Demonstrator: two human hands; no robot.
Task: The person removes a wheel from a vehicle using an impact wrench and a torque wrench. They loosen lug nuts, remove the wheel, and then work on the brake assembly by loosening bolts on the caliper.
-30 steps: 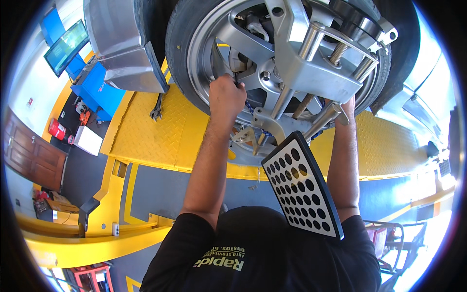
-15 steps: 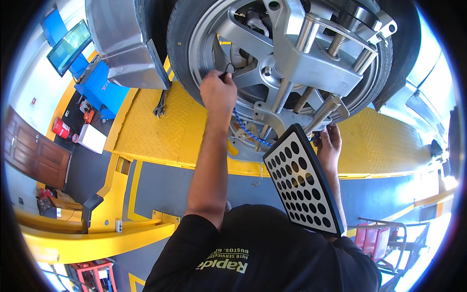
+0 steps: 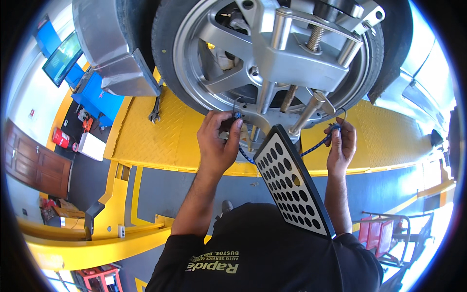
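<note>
A blue bungee cord [image 3: 246,155] with a hook at each end runs between my hands, passing behind the dotted target board. My left hand [image 3: 217,141] pinches one end just below its hook, in front of the wheel's lower rim. The other end is held by my right hand [image 3: 342,146], its thin hook sticking up above the fingers. Above them is a car wheel [image 3: 221,80] with a silver alloy rim, and a metal wheel clamp [image 3: 304,63] sits across its face. The target board [image 3: 292,185], white with black dots, hangs tilted below the clamp, partly in front of my right forearm.
A yellow lift platform [image 3: 170,131] lies under the wheel, with a wrench [image 3: 155,111] on it at left. Yellow lift beams [image 3: 97,250] cross the lower left. A blue cabinet [image 3: 96,95] and monitor [image 3: 63,58] stand far left. A red cart [image 3: 377,236] is lower right.
My left hand has come down from the wheel spokes with its cord end. My right hand has moved out to the right from behind the board. The view has shifted slightly.
</note>
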